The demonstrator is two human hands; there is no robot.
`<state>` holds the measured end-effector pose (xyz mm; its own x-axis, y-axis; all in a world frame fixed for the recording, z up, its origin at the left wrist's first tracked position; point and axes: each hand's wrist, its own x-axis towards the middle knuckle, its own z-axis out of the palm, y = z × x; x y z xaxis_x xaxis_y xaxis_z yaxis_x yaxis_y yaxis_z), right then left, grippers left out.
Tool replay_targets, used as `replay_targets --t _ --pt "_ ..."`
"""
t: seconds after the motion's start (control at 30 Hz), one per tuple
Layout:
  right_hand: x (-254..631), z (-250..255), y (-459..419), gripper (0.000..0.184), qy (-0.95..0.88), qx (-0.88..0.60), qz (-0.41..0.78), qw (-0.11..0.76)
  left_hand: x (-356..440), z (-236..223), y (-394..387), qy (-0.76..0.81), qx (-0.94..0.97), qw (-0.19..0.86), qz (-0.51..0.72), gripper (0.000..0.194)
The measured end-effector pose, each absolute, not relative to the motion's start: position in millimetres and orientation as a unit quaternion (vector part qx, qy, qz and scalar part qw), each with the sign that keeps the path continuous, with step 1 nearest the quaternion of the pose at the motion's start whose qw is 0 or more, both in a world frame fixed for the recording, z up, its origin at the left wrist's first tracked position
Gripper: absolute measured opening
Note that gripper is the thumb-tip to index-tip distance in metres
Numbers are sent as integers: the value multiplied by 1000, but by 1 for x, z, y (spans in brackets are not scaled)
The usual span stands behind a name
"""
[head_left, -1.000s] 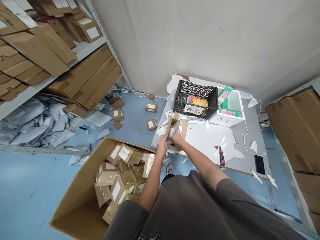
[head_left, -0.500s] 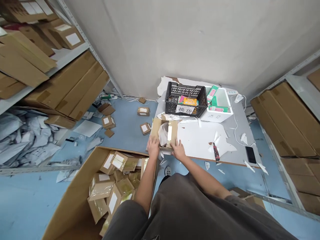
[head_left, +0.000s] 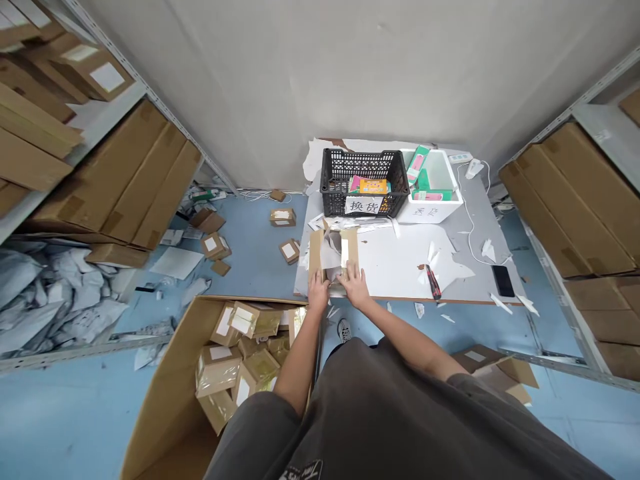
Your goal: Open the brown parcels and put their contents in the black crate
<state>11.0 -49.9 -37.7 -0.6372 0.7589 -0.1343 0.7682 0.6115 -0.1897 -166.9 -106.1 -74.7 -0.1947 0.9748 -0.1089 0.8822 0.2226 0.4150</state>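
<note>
A small cardboard box point(head_left: 351, 244) stands at the left front of the table, its side flaps folded outward. Crumpled greyish-white wrapping point(head_left: 330, 251) shows in its opening; whatever lies under it is hidden. My left hand point(head_left: 319, 291) grips the front end of the left flap, thumb toward the opening. On the right flap's front end, my right hand point(head_left: 354, 287) has its fingers over the top and its thumb at the inner edge. To the right on the table lies a red and black utility knife point(head_left: 433, 283).
Behind the box are a black plastic crate point(head_left: 333, 201) and a white bin point(head_left: 430, 213) holding colourful packets. A phone point(head_left: 503, 281) lies at the table's right. A large carton point(head_left: 165, 373) of taped parcels stands at lower left. Shelves with cartons point(head_left: 125, 173) flank both sides.
The view has shifted slightly. My left hand has moved from the box's outer left corner inward along its front. The flaps now lie straighter, and both hands stay at the box.
</note>
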Motion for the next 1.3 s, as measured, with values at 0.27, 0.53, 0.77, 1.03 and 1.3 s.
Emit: replay_targets --t 0.27,0.53,0.77,1.03,1.3 --pt "23 -29 -45 33 878 469 -93 -20 -140 -62 -116 748 638 108 149 31" --pt "59 -48 -72 55 829 545 -86 -89 -114 -48 -111 704 686 69 173 28" --pt "102 -27 -57 45 801 576 -32 -159 -75 -31 -90 637 722 14 270 30" --pt "238 20 -50 42 696 686 51 -208 49 11 -14 466 818 50 332 24" --pt "468 33 -138 39 539 803 113 -228 310 35 -24 279 910 99 291 20"
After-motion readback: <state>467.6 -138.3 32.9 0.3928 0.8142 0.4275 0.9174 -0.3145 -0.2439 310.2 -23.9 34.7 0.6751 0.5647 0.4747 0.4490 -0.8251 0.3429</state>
